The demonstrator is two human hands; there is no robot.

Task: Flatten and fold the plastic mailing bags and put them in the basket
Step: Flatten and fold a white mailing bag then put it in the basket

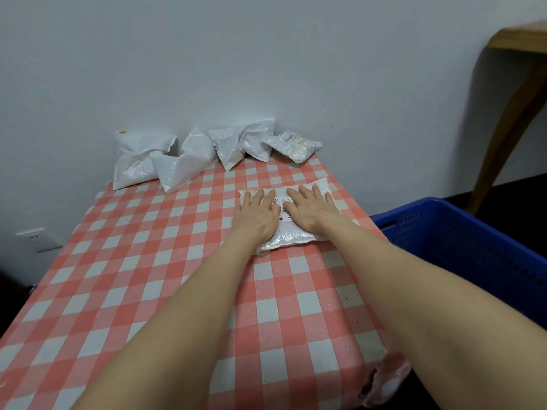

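Mailing bag (291, 236), lying on the right half of the bench (148, 261), pressed down from above. Left hand (256, 216) covers its left part and right hand (310, 208) its right part. The fingers (260, 196) of both are straight and slightly spread, pointing toward the wall and pinching nothing. The bag's long axis appears to run away from the person, in line with the forearms, so a fold would likely bring the far edge toward the near one. Blue basket (444, 220) stands just beside the bench on the right, nearer the right hand. Unflattened bags (192, 155) lie along the bench's far edge.
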